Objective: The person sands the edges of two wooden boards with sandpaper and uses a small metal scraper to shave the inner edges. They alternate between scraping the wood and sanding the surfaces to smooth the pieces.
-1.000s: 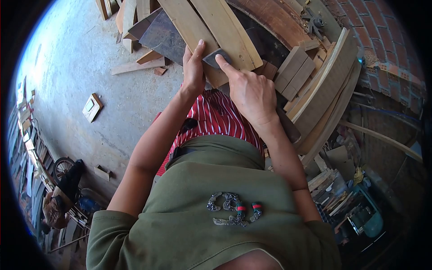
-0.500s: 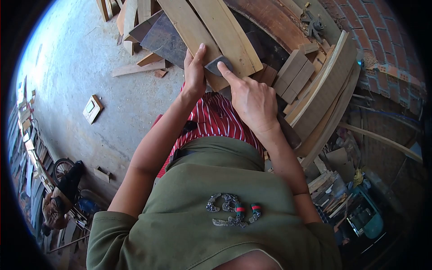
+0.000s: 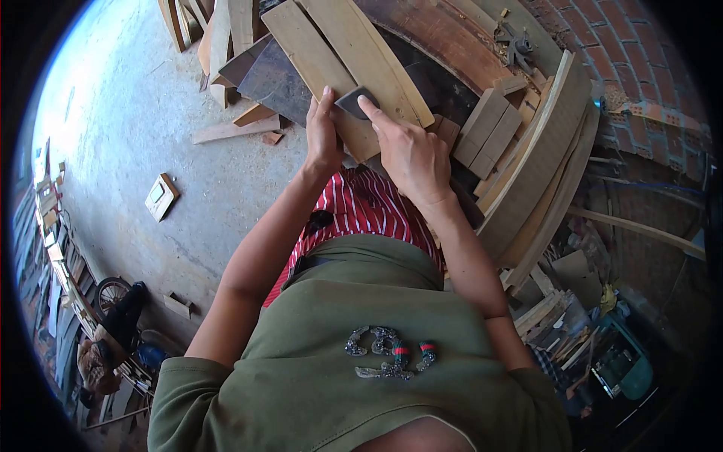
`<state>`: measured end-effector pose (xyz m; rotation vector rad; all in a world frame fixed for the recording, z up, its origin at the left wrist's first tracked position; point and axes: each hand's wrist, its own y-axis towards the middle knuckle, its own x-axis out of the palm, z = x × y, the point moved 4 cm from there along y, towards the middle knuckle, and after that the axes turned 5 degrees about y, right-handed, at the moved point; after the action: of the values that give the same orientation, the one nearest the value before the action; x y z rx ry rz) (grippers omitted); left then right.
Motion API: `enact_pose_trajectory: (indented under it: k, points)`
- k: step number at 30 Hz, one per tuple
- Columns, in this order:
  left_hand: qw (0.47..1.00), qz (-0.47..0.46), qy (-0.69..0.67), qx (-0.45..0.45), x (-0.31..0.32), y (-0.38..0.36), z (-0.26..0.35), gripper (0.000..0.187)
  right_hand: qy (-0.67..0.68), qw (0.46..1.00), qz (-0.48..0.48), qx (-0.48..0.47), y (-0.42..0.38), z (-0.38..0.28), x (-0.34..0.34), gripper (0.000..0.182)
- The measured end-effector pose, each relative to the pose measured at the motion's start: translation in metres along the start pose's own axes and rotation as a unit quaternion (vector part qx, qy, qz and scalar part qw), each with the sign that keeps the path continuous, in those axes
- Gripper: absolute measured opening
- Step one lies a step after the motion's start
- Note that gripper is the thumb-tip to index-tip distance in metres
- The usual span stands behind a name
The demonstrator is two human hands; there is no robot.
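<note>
My left hand (image 3: pixel 322 141) grips the outer edge of a pale wooden board (image 3: pixel 301 47) near its close end, thumb along the edge and the other fingers mostly hidden. A small dark grey sanding pad (image 3: pixel 349 102) lies flat on that board. My right hand (image 3: pixel 414 158) holds the pad, its index finger stretched out and pressing on top, the other fingers curled and partly hidden. Beside this board, a narrow dark gap away, lies a second pale board (image 3: pixel 376 56). Both rest over a dark sheet (image 3: pixel 275 75).
Stacked wooden blocks (image 3: pixel 488 128) and long curved boards (image 3: pixel 538 166) stand to the right, before a brick wall (image 3: pixel 633 60). Wood scraps (image 3: pixel 233 132) lie on the concrete floor (image 3: pixel 233 181). Another person (image 3: pixel 102 361) is at lower left, near a wheel (image 3: pixel 113 294).
My right hand has slid the sanding pad a little farther from me along the board. My left hand keeps its grip. The whole view has shifted slightly.
</note>
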<state>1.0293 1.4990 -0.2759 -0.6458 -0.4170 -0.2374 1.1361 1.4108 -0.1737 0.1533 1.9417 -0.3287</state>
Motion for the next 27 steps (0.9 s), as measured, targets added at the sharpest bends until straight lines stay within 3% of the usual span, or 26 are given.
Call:
enact_pose_trajectory:
  k: [2, 3, 4, 6, 13, 27]
  points:
    - [0.993, -0.051, -0.101, -0.027, -0.007, 0.001, -0.005, 0.049, 0.143, 0.984, 0.108, 0.015, -0.002, 0.020, 0.002, 0.047]
    - [0.997, -0.053, -0.043, 0.029, -0.002, -0.003, 0.002, 0.058, 0.173, 0.975, 0.141, 0.012, -0.004, 0.028, -0.002, 0.045]
    - [0.997, -0.051, -0.042, 0.029, 0.002, -0.007, 0.002, 0.058, 0.135, 0.981, 0.136, 0.031, -0.006, 0.037, -0.007, 0.046]
    - [0.963, 0.001, 0.232, 0.134, 0.007, -0.015, 0.009, 0.071, 0.096, 0.987, 0.108, 0.065, -0.007, 0.056, -0.007, 0.047]
    - [0.969, 0.058, 0.210, 0.119, 0.010, -0.004, 0.004, 0.068, 0.126, 0.981, 0.096, 0.109, -0.022, 0.081, 0.000, 0.047]
    - [0.985, 0.012, 0.160, 0.068, 0.007, -0.004, 0.004, 0.074, 0.160, 0.975, 0.126, 0.092, -0.032, 0.085, 0.004, 0.047]
